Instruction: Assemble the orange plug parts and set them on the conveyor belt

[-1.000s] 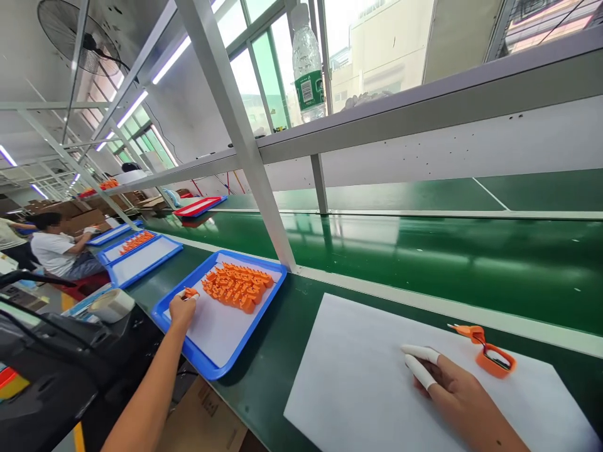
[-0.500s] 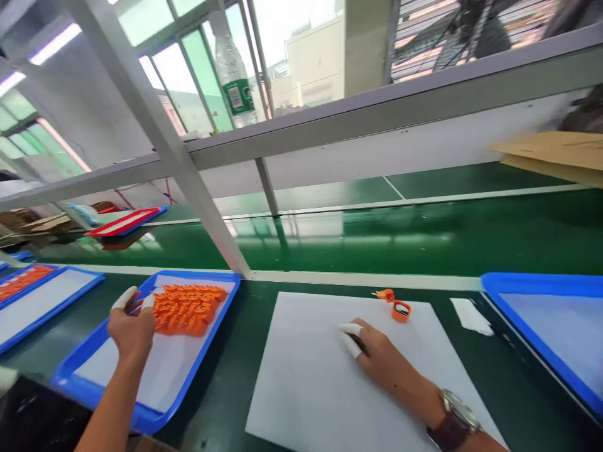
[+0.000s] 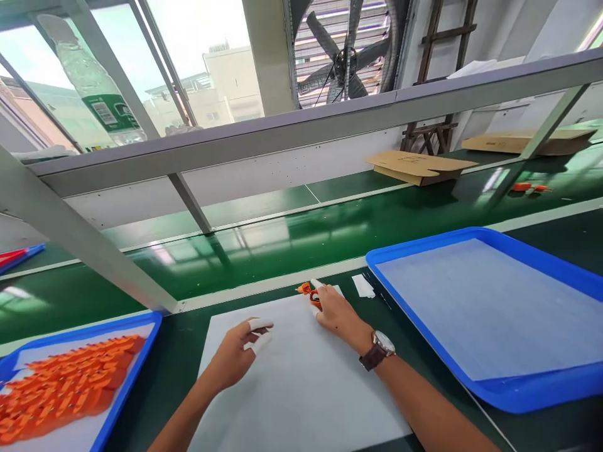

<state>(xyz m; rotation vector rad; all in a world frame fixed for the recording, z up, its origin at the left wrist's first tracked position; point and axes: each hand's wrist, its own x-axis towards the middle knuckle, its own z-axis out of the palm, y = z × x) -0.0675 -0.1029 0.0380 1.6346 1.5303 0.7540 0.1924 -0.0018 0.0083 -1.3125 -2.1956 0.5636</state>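
My right hand [image 3: 336, 314] reaches to the far edge of a white sheet [image 3: 292, 389]. Its thumb and index finger, in white finger cots, close around a small orange plastic part [image 3: 304, 288] with a ring-like end, which the fingers partly cover. My left hand [image 3: 238, 353] hovers over the sheet's left side, thumb and fingers apart, with nothing visible between them. To the left, a blue tray [image 3: 127, 376] lined with white paper holds rows of similar orange parts [image 3: 70, 383].
A second blue tray [image 3: 513, 395] with a pale liner lies on the right. A small white slip [image 3: 363, 286] is beside it. Behind runs a glossy green surface [image 3: 282, 245] with flat cardboard boxes [image 3: 419, 166]. A slanted metal post [image 3: 94, 245] rises at the left; a bottle [image 3: 101, 94] stands on the rail.
The view has swung right. My left hand has left the tray of orange parts and come over the sheet. My right hand has moved forward onto the orange part.
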